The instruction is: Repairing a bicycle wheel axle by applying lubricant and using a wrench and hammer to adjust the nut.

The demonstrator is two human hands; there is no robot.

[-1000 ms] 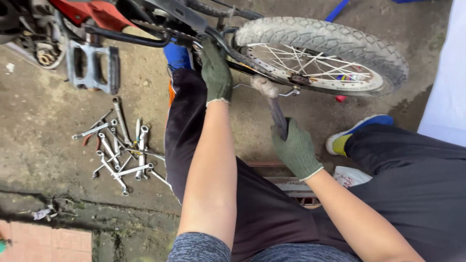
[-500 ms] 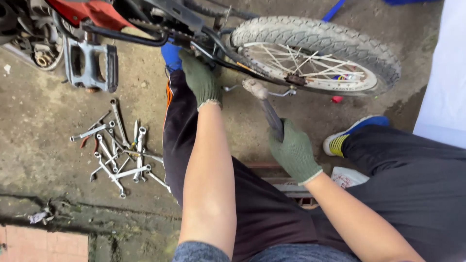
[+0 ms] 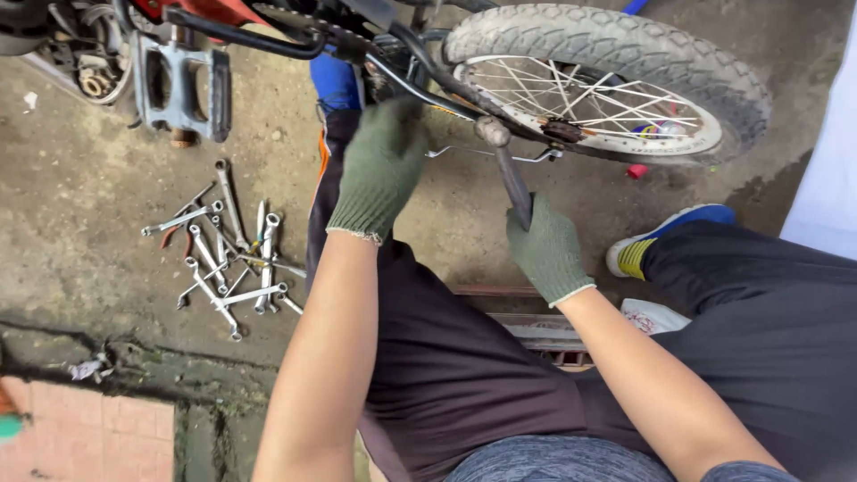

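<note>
Both hands wear green knit gloves. The right hand [image 3: 546,250] is clamped round the handle of a wrench [image 3: 509,174], whose head sits at the bicycle frame [image 3: 420,62] just beside the rear wheel [image 3: 616,80]; what the head bites on is hard to make out. The left hand [image 3: 379,170] is blurred, fingers curled up under the frame tube, so I cannot tell if it grips. Along the top edge the pedal [image 3: 183,85] shows while the frame is cut off. Loose spanners [image 3: 228,254] lie well apart on concrete, with open floor around them.
</note>
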